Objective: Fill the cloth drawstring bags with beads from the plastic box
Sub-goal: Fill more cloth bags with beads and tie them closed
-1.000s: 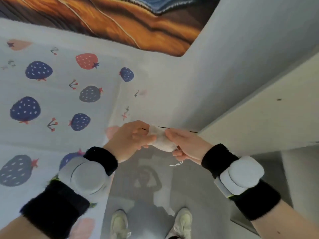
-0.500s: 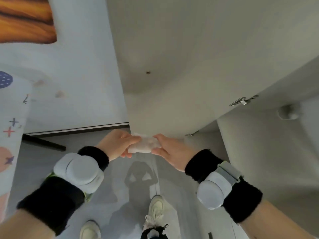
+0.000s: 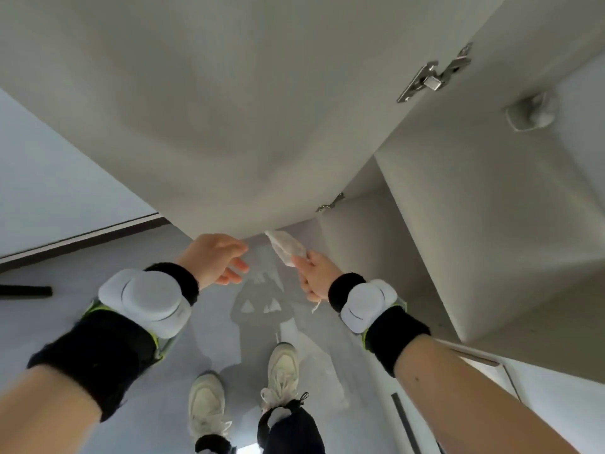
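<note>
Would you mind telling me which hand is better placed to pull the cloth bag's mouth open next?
Left. The left hand is free with relaxed fingers beside the cloth drawstring bag, which the right hand grips.

Our right hand (image 3: 316,273) holds the cloth bag (image 3: 287,249) out in front of us. Our left hand (image 3: 214,258) is just to its left, not touching. Our shoes (image 3: 209,404) are on the floor (image 3: 65,316) below. A cupboard door (image 3: 262,109) is ahead.

Pale cabinet door (image 3: 262,109) overhead, metal hinge (image 3: 433,77) at its edge, round white knob (image 3: 530,113) beside; cream sneakers (image 3: 281,371) on glossy grey floor (image 3: 98,290).
</note>
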